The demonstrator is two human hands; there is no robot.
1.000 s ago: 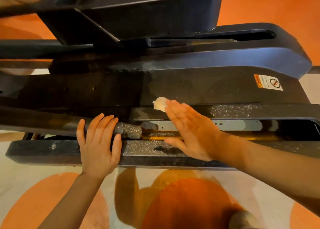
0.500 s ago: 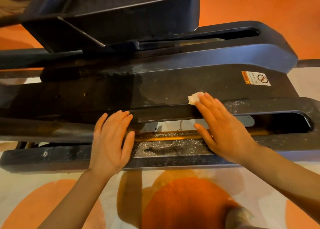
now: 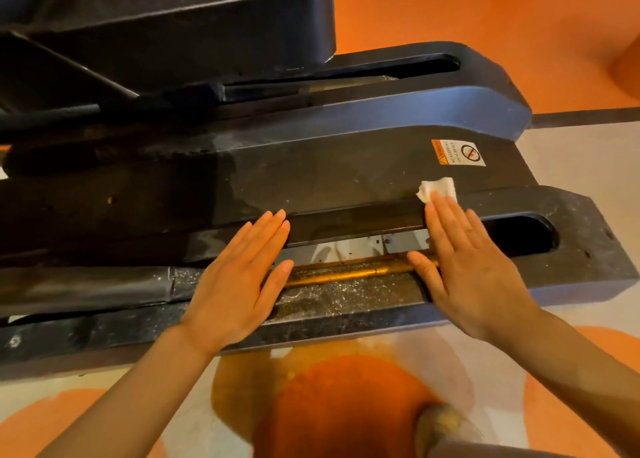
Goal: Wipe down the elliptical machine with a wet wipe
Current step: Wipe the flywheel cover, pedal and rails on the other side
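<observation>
The left hand lies flat and empty, fingers straight, on the elliptical machine beside the open rail slot; the right hand, fingers also straight, presses the wet wipe onto the black cover; either hand could slip into that gritty slot; the warning sticker reads roughly "no stepping on surface", though that is barely legible.

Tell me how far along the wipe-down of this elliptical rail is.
Done, apparently: the black top panel left of the wet wipe shows damp streaks. In hand: the right hand, fingers flat, presses the wipe near the warning sticker; the left hand rests flat on the rail. Left: the gritty ledge and brass-coloured rod between the hands look dusty.
</observation>
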